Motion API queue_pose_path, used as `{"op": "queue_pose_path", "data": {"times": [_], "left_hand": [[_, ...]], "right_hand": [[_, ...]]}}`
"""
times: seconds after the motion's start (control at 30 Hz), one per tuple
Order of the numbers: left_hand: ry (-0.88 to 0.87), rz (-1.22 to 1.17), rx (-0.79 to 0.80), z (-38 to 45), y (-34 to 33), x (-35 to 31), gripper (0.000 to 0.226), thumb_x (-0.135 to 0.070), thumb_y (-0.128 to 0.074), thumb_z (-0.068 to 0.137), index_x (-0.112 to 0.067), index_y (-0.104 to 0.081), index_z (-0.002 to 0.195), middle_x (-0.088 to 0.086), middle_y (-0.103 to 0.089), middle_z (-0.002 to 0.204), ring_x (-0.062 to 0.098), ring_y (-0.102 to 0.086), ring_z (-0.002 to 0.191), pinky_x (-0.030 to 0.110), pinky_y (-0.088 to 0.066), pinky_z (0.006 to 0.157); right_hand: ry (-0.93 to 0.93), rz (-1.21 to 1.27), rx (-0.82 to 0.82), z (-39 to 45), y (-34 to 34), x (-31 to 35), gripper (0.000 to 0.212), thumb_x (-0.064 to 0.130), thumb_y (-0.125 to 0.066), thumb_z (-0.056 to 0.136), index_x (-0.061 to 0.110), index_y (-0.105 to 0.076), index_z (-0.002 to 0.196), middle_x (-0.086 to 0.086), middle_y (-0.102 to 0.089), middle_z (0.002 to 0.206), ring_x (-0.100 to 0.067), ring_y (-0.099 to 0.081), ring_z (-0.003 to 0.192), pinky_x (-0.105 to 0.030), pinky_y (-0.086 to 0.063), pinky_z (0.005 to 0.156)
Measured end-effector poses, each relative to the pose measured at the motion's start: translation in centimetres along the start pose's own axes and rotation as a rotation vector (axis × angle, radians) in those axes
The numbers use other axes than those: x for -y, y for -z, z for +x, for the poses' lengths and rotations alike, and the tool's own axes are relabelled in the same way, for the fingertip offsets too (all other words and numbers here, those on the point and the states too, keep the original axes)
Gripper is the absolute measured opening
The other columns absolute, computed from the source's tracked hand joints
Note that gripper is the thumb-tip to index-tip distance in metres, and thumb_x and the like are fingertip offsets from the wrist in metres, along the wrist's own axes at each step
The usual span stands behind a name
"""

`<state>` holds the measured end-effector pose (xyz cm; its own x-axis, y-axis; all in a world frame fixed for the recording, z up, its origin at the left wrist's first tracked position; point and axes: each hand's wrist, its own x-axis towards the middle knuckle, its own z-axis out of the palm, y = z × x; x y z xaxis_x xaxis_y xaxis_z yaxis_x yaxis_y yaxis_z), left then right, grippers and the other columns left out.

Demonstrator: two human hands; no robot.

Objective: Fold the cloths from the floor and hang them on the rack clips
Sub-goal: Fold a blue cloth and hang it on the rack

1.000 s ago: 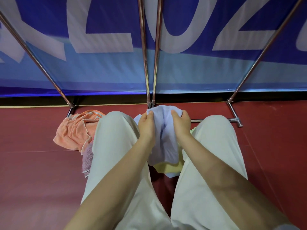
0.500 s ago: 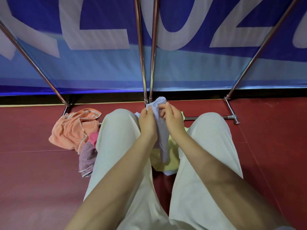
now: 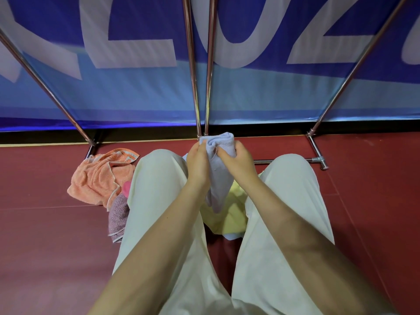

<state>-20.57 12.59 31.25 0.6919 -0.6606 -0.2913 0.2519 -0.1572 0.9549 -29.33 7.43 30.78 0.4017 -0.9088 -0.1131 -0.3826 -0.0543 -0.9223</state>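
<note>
A pale lavender cloth (image 3: 219, 169) hangs bunched between a crouching person's knees, its top gathered into a soft roll and its tail drooping toward a yellow cloth (image 3: 229, 214) on the red floor (image 3: 45, 246). The left hand (image 3: 198, 161) and right hand (image 3: 236, 159) both grip the upper edge, fingers curled tight into the fabric and the two hands close together. The cloth looks light, limp and terry-soft, likely to sag and slip out of any fold unless pinched at the corners or along a hemmed edge. Beside the left knee lie an orange cloth (image 3: 100, 178) and a mauve cloth (image 3: 117, 214), with a sliver of pink between them. Just beyond the hands rise the chrome legs of the rack (image 3: 193, 87), backed by a blue banner (image 3: 250, 94); no clips are in view.
</note>
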Motion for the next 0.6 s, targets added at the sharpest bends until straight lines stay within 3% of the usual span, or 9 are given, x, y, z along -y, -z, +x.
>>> {"op": "queue_pose_path", "data": {"times": [0.1, 0.2, 0.27, 0.37, 0.43, 0.5, 0.6], "left_hand": [[-0.028, -0.021, 0.034, -0.3, 0.0, 0.0, 0.021, -0.019, -0.05, 0.094, -0.009, -0.068, 0.098, -0.003, -0.065, 0.078, 0.0, -0.061, 0.067, 0.016, -0.048, 0.06], [0.023, -0.054, 0.064, -0.9, -0.4, -0.2, 0.026, -0.023, -0.046, 0.096, -0.02, -0.07, 0.086, -0.005, -0.067, 0.078, 0.01, -0.062, 0.081, 0.026, -0.049, 0.077], [0.044, -0.059, 0.081, -1.2, -0.8, -0.2, 0.029, -0.032, -0.044, 0.099, -0.026, -0.068, 0.083, -0.006, -0.068, 0.079, 0.011, -0.063, 0.086, 0.028, -0.049, 0.081], [-0.109, 0.098, 0.137, -1.7, -1.0, 0.2, 0.032, -0.046, -0.048, 0.092, -0.022, -0.065, 0.106, -0.004, -0.069, 0.098, 0.005, -0.064, 0.094, 0.02, -0.05, 0.079], [-0.18, 0.123, 0.127, -1.8, -0.7, 0.2, 0.025, -0.034, -0.052, 0.094, -0.02, -0.066, 0.11, -0.004, -0.07, 0.1, 0.004, -0.065, 0.095, 0.02, -0.052, 0.081], [-0.179, 0.076, 0.068, -1.6, -0.3, -0.2, 0.02, -0.023, -0.049, 0.096, -0.024, -0.068, 0.102, -0.007, -0.071, 0.093, 0.003, -0.065, 0.089, 0.021, -0.052, 0.081], [-0.151, 0.008, -0.008, -1.0, 0.4, -1.0, 0.022, -0.021, -0.049, 0.097, -0.031, -0.068, 0.093, -0.008, -0.07, 0.091, 0.008, -0.065, 0.091, 0.028, -0.052, 0.085]], "right_hand": [[-0.003, -0.098, -0.037, 0.0, 0.0, 0.1, 0.035, 0.056, -0.06, 0.083, 0.024, -0.058, 0.097, 0.007, -0.065, 0.086, -0.013, -0.062, 0.083, -0.032, -0.049, 0.072], [0.004, -0.031, -0.063, -0.1, 0.2, 0.2, 0.021, 0.049, -0.06, 0.087, 0.028, -0.058, 0.087, 0.01, -0.063, 0.078, -0.01, -0.061, 0.078, -0.027, -0.047, 0.066], [-0.005, 0.015, -0.081, -0.1, 0.2, 0.1, 0.019, 0.044, -0.059, 0.089, 0.025, -0.059, 0.087, 0.01, -0.062, 0.077, -0.009, -0.062, 0.078, -0.023, -0.045, 0.063], [-0.038, 0.114, -0.101, 0.0, 0.1, 0.2, 0.021, 0.04, -0.056, 0.092, 0.019, -0.061, 0.091, 0.007, -0.065, 0.081, -0.013, -0.063, 0.08, -0.023, -0.046, 0.064], [-0.04, 0.169, -0.102, 0.0, 0.1, 0.3, 0.022, 0.037, -0.053, 0.094, 0.016, -0.06, 0.099, 0.005, -0.065, 0.087, -0.011, -0.062, 0.081, -0.021, -0.046, 0.066], [-0.001, 0.233, -0.049, -0.3, 0.3, 0.4, 0.023, 0.034, -0.054, 0.095, 0.016, -0.059, 0.108, 0.004, -0.066, 0.094, -0.004, -0.062, 0.085, -0.017, -0.047, 0.07], [-0.014, 0.259, 0.107, -0.7, 0.6, 0.3, 0.03, 0.029, -0.066, 0.088, 0.016, -0.06, 0.114, 0.003, -0.068, 0.103, -0.007, -0.064, 0.094, -0.021, -0.051, 0.079]]}}
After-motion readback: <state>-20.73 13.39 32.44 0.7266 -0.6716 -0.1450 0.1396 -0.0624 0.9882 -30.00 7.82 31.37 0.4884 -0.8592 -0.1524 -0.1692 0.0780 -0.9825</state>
